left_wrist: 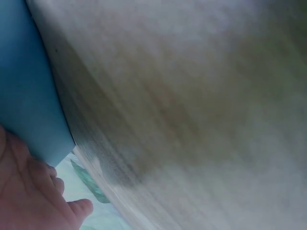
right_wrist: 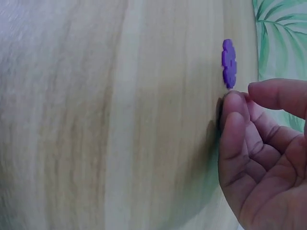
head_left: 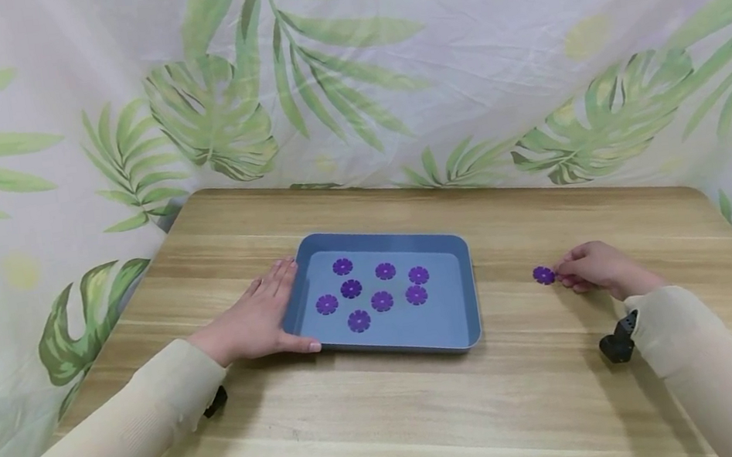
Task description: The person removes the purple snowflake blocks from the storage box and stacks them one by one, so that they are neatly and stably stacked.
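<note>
A blue-grey rectangular tray holds several purple notched discs lying flat. Against its left side rests the left hand, fingers straight along the rim and thumb at the near left corner. The left wrist view shows part of that hand beside the tray wall. To the right of the tray, the right hand pinches one purple disc by its edge. In the right wrist view this disc stands edge-on past the fingertips of the right hand.
The wooden table extends around the tray, with its back edge behind it. A leaf-patterned cloth hangs behind and beside the table. Dark wrist devices show under both sleeves, the right one more fully.
</note>
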A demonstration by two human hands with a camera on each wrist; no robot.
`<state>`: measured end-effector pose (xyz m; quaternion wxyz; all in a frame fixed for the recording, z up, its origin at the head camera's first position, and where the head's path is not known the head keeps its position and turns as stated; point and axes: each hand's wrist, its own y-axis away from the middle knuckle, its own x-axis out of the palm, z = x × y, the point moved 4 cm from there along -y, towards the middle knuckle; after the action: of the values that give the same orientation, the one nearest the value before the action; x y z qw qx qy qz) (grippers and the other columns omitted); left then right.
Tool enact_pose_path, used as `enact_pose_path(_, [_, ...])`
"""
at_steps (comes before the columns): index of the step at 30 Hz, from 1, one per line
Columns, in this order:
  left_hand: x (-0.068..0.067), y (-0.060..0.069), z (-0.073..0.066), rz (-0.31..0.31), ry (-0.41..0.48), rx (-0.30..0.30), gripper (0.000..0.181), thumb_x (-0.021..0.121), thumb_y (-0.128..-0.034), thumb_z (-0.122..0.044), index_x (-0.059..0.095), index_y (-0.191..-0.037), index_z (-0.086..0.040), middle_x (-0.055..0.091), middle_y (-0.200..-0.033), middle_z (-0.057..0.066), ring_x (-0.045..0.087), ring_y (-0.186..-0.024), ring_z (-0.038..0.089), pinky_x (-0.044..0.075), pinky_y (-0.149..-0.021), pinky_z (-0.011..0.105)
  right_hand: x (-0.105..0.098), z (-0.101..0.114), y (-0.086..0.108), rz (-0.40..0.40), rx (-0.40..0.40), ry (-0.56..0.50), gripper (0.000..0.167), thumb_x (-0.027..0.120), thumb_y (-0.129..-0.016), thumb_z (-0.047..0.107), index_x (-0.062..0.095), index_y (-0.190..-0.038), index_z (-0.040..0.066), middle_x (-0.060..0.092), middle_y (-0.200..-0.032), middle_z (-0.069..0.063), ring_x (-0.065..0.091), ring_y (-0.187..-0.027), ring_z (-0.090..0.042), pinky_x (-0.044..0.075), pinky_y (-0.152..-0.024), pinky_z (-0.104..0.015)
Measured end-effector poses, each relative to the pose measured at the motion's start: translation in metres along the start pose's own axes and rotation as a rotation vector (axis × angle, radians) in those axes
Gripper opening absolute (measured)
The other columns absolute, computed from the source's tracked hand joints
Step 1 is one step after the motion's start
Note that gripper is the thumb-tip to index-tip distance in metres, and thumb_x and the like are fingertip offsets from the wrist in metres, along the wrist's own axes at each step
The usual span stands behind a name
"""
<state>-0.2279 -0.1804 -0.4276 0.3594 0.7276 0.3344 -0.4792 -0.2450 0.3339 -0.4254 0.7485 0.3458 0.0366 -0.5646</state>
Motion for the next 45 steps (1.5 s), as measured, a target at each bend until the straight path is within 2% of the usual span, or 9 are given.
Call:
enact_pose_path(5, [-0.002, 0.001, -0.001, -0.011, -0.033, 0.005, 0.142, 0.066, -0.0759, -0.085, 0.004, -0.16, 0.012, 0.001, -0.168, 0.029, 0.001, -0.155, 0.045, 0.009, -0.121, 0.064, 0.01, 0.014, 0.0, 0.039, -0.072, -0.042, 0.028, 0.053, -0.106, 0.012, 0.061, -0.118, -0.012, 0.068, -0.088, 0.003, 0.062, -0.077, -0.004, 0.054, -0.068, -0.02])
enact_pose_path(9, [-0.002, 0.001, -0.001, -0.008, -0.039, 0.0, 0.142, 0.065, -0.076, -0.086, 0.003, -0.16, 0.011, 0.0, -0.169, 0.029, 0.001, -0.156, 0.044, 0.009, -0.121, 0.064, 0.03, 0.041, 0.0, 0.091, -0.143, -0.099, 0.033, 0.052, -0.107, 0.013, 0.058, -0.123, -0.015, 0.069, -0.091, 0.002, 0.063, -0.079, -0.004, 0.053, -0.069, -0.02])
enact_pose_path(15, [0.0, 0.001, 0.0, -0.004, -0.035, -0.006, 0.142, 0.066, -0.0763, -0.085, 0.002, -0.161, 0.01, -0.002, -0.169, 0.027, 0.0, -0.156, 0.043, 0.009, -0.121, 0.063, 0.063, 0.083, 0.003, 0.136, -0.223, -0.079, 0.037, 0.054, -0.106, 0.014, 0.056, -0.127, -0.016, 0.069, -0.099, -0.006, 0.062, -0.086, -0.01, 0.054, -0.074, -0.023])
enact_pose_path(20, [0.001, 0.001, 0.001, 0.002, -0.037, -0.012, 0.142, 0.064, -0.0764, -0.086, 0.001, -0.161, 0.009, -0.002, -0.169, 0.027, -0.001, -0.156, 0.042, 0.008, -0.122, 0.063, 0.086, 0.108, 0.0, 0.168, -0.239, -0.053, 0.036, 0.056, -0.106, 0.017, 0.057, -0.126, -0.014, 0.066, -0.112, -0.017, 0.062, -0.095, -0.019, 0.055, -0.087, -0.032])
enact_pose_path(27, [-0.001, 0.001, -0.001, -0.003, -0.027, -0.007, 0.141, 0.066, -0.0773, -0.084, 0.002, -0.161, 0.009, -0.001, -0.169, 0.028, -0.001, -0.156, 0.042, 0.009, -0.122, 0.063, 0.107, 0.128, -0.017, 0.193, -0.234, -0.039, 0.039, 0.053, -0.107, 0.015, 0.055, -0.131, -0.015, 0.064, -0.12, -0.026, 0.063, -0.101, -0.025, 0.054, -0.084, -0.026])
enact_pose_path(30, [-0.001, 0.0, -0.001, 0.004, -0.036, -0.01, 0.141, 0.064, -0.0772, -0.085, 0.001, -0.161, 0.009, -0.002, -0.169, 0.027, -0.002, -0.156, 0.041, 0.009, -0.122, 0.062, 0.114, 0.129, -0.029, 0.186, -0.203, -0.04, 0.037, 0.052, -0.107, 0.013, 0.056, -0.13, -0.017, 0.065, -0.116, -0.025, 0.065, -0.098, -0.023, 0.056, -0.083, -0.026])
enact_pose_path(35, [0.001, 0.0, -0.002, 0.015, -0.043, -0.016, 0.142, 0.063, -0.0767, -0.086, 0.0, -0.161, 0.008, -0.003, -0.17, 0.026, -0.003, -0.156, 0.041, 0.008, -0.122, 0.061, 0.127, 0.13, -0.044, 0.176, -0.159, -0.003, 0.028, 0.054, -0.106, 0.007, 0.061, -0.117, -0.017, 0.068, -0.092, -0.014, 0.065, -0.076, -0.011, 0.06, -0.075, -0.027])
enact_pose_path(39, [0.0, -0.001, -0.002, 0.018, -0.045, -0.017, 0.142, 0.064, -0.0768, -0.086, 0.0, -0.161, 0.009, -0.004, -0.17, 0.026, -0.003, -0.156, 0.041, 0.007, -0.122, 0.061, 0.134, 0.134, -0.048, 0.177, -0.142, 0.046, 0.023, 0.055, -0.105, 0.007, 0.063, -0.108, -0.014, 0.066, -0.082, -0.009, 0.064, -0.068, -0.011, 0.06, -0.069, -0.025])
enact_pose_path(45, [0.0, 0.001, -0.001, 0.016, -0.045, -0.017, 0.141, 0.066, -0.0769, -0.084, 0.001, -0.161, 0.009, -0.004, -0.169, 0.026, -0.004, -0.156, 0.041, 0.007, -0.123, 0.06, 0.139, 0.136, -0.047, 0.162, -0.12, 0.118, 0.018, 0.055, -0.1, 0.0, 0.065, -0.105, -0.015, 0.065, -0.077, -0.01, 0.063, -0.065, -0.012, 0.059, -0.066, -0.024])
